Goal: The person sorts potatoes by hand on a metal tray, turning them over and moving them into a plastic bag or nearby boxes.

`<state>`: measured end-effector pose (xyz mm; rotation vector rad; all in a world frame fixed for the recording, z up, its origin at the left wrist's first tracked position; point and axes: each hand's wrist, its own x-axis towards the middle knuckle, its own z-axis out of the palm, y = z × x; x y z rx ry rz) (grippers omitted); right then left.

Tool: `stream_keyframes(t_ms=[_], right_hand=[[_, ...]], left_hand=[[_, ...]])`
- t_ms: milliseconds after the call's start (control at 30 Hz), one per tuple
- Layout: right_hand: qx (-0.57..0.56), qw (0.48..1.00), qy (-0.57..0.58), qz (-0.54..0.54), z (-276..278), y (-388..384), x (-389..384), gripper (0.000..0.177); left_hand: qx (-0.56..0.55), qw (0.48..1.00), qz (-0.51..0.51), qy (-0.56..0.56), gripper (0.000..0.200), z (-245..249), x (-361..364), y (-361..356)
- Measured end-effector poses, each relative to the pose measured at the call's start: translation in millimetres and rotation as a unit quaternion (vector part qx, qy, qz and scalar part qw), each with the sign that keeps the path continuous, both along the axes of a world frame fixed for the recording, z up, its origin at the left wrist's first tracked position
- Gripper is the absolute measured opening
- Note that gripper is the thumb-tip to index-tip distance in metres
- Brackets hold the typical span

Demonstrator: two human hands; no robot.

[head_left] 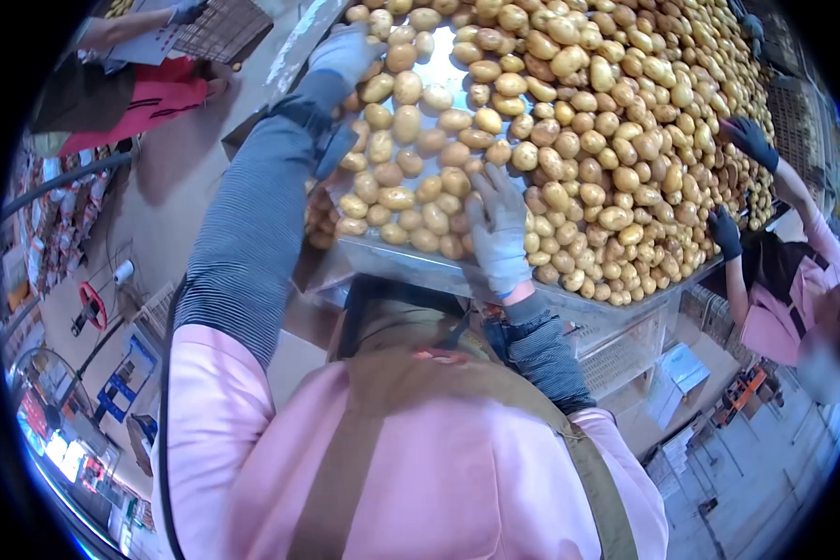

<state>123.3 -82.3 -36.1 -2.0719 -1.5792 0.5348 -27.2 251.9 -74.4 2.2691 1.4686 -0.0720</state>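
Both my hands wear light grey gloves and rest among potatoes on a metal sorting table. My left hand lies at the table's far left edge, beside a few potatoes; its fingers are hard to make out against them. Nearer the front edge, my right hand reaches over the potatoes with its fingers stretched forward and touching some of them. Between the two hands the potatoes lie in a loose single layer, with bare shiny metal showing. A dense heap covers the table to the right.
At the right, a co-worker in dark gloves reaches onto the heap. Another person at the upper left holds a brown crate. A white box stands below the table at the right. A red wheel is at the left.
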Motion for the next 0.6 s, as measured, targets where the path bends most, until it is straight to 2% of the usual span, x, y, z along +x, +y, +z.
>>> stream_keyframes(t_ms=[33, 67, 100, 133, 167, 200, 233, 300, 333, 367, 400, 433, 467, 500, 567, 600], right_hand=[[0.000, 0.982, 0.172, -0.076, 7, -5, 0, 0.041], [0.005, 0.929, 0.338, -0.149, 15, -11, -1, 0.039], [0.015, 0.843, 0.491, -0.218, 24, -14, -1, 0.038], [0.035, 0.802, 0.547, -0.237, 41, -15, -1, 0.037], [0.035, 0.855, 0.480, -0.193, 39, -28, 0, 0.037], [0.034, 0.901, 0.409, -0.143, 33, -41, 1, 0.038], [-0.003, 0.896, 0.427, -0.123, 38, -62, 6, 0.035], [-0.078, 0.883, 0.455, -0.080, 48, -102, 15, 0.030], [-0.087, 0.869, 0.485, -0.055, 36, -144, 26, 0.028], [-0.097, 0.852, 0.514, -0.031, 24, -185, 36, 0.025], [-0.185, 0.819, 0.539, -0.071, 26, -215, 58, 0.025], [-0.271, 0.778, 0.556, -0.115, 28, -245, 79, 0.025], [-0.374, 0.622, 0.632, -0.273, 37, -274, 96, 0.027], [-0.285, 0.668, 0.576, -0.375, 43, -292, 106, 0.033], [-0.119, 0.624, 0.498, -0.590, 21, -353, 151, 0.046], [-0.028, 0.607, 0.438, -0.662, 11, -384, 173, 0.053]], left_hand=[[0.037, 0.998, 0.000, -0.050, 0.058, 7, -5, -13], [0.023, 0.992, 0.039, -0.122, 0.054, 9, -4, -35], [0.008, 0.978, 0.074, -0.193, 0.049, 30, -1, -70], [-0.042, 0.983, 0.009, -0.179, 0.044, 56, 8, -113], [-0.093, 0.981, -0.053, -0.161, 0.040, 79, 18, -155], [-0.058, 0.964, -0.164, -0.203, 0.036, 76, 22, -195], [-0.020, 0.931, -0.271, -0.243, 0.033, 67, 24, -219], [-0.001, 0.940, -0.235, -0.249, 0.032, 61, 39, -208], [0.003, 0.943, -0.216, -0.253, 0.032, 55, 48, -199], [0.116, 0.946, -0.217, -0.211, 0.034, 42, 61, -177], [0.154, 0.947, -0.232, -0.158, 0.041, 25, 70, -155], [0.129, 0.951, -0.261, -0.101, 0.046, 16, 83, -136], [0.093, 0.959, -0.269, -0.003, 0.042, -3, 97, -121], [0.095, 0.956, -0.279, 0.008, 0.038, -6, 103, -119], [0.117, 0.952, -0.281, 0.004, 0.033, -16, 115, -112], [0.092, 0.959, -0.268, -0.018, 0.032, -15, 114, -112]])
